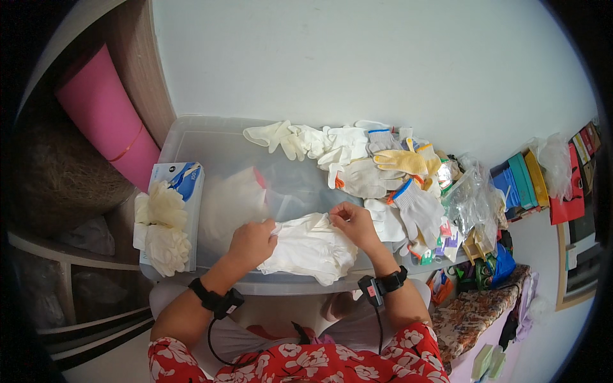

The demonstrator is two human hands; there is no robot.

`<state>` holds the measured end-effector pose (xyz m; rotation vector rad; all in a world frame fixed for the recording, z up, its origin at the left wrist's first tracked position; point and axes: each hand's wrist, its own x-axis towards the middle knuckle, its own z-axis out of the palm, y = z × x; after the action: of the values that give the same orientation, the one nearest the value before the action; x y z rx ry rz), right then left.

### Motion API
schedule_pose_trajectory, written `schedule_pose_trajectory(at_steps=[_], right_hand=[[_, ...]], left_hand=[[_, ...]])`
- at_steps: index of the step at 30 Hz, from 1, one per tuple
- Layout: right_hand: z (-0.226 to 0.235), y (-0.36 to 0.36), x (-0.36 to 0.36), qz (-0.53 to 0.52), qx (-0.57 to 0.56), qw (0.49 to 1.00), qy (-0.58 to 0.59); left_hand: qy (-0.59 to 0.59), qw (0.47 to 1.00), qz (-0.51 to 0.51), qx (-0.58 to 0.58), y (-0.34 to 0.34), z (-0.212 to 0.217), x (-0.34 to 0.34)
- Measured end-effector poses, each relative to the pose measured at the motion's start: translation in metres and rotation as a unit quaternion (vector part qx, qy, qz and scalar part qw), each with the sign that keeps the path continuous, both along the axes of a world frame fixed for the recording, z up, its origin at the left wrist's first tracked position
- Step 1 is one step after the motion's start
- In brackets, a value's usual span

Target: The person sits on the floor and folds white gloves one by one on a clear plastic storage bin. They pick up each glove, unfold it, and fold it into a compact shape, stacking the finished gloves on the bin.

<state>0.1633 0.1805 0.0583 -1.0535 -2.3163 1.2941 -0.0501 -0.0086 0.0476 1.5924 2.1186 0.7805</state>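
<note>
The left hand (pixel 253 241) pinches the left edge of a stack of white gloves (pixel 311 247) between closed fingers, while the right hand (pixel 355 221) grips the stack's upper right edge the same way; the stack lies flat on the near part of a clear plastic bin lid (pixel 211 143). Further right and behind sprawls a loose pile of knitted and rubber gloves (pixel 383 169), with clear plastic bags (pixel 471 198) beside it. At the lid's left end stands a blue glove box (pixel 185 182) with pale gloves (pixel 163 226) bunched against it, and a pink rolled mat (pixel 105 115) leans beyond.

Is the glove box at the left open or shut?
Open: pale gloves spill out of the glove box through its top slot.
</note>
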Motion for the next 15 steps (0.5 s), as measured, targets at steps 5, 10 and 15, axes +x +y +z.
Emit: schedule_pose_trajectory(at_steps=[5,10,15], right_hand=[[0.008,-0.008,-0.007,0.059,0.136,0.989,0.012],[0.003,-0.012,-0.011,0.080,0.245,0.966,-0.029],[0.004,-0.011,-0.012,0.089,0.291,0.952,-0.030]], left_hand=[[0.042,0.999,-0.007,-0.027,0.000,0.000,0.000],[0.072,0.997,-0.017,-0.022,-0.001,-0.004,0.001],[0.088,0.996,-0.011,-0.021,-0.002,-0.006,0.000]])
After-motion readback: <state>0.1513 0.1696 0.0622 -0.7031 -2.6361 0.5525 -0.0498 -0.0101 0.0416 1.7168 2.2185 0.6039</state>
